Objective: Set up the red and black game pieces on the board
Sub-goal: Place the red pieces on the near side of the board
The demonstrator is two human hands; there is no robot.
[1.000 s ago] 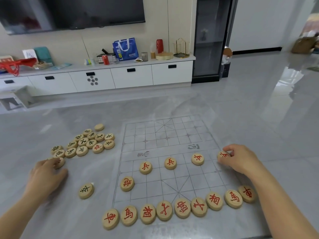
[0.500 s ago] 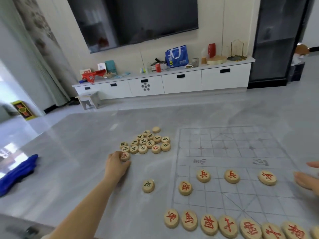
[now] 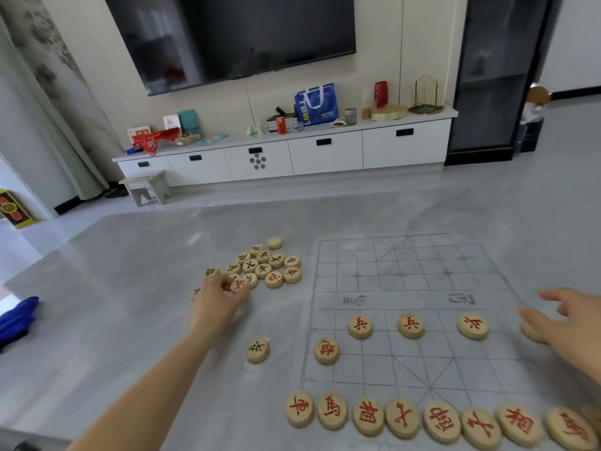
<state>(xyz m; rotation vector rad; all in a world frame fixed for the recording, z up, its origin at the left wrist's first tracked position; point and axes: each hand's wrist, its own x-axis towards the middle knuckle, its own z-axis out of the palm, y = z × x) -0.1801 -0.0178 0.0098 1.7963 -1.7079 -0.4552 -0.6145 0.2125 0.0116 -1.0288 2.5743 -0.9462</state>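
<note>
A faint grid board [image 3: 406,278] is drawn on the grey table. Red-lettered wooden discs line its near edge [image 3: 403,418]; three red soldiers [image 3: 410,325] and a red cannon [image 3: 326,350] stand above them. A heap of mostly black-lettered discs [image 3: 263,266] lies left of the board. My left hand [image 3: 216,302] reaches into the heap's near side and pinches a red-lettered disc [image 3: 240,284]. My right hand [image 3: 566,323] hovers with spread fingers over a disc [image 3: 531,333] at the board's right edge.
One black-lettered disc [image 3: 257,350] lies alone left of the board. A blue cloth [image 3: 16,317] sits at the table's far left edge. Beyond the table stand a white cabinet [image 3: 292,154] with clutter, a small stool [image 3: 146,187] and a dark tall cabinet [image 3: 494,76].
The view swung left. My left hand moved right along the heap and took hold of a red-lettered disc. My right hand let go of the right-edge disc and lifted its fingers.
</note>
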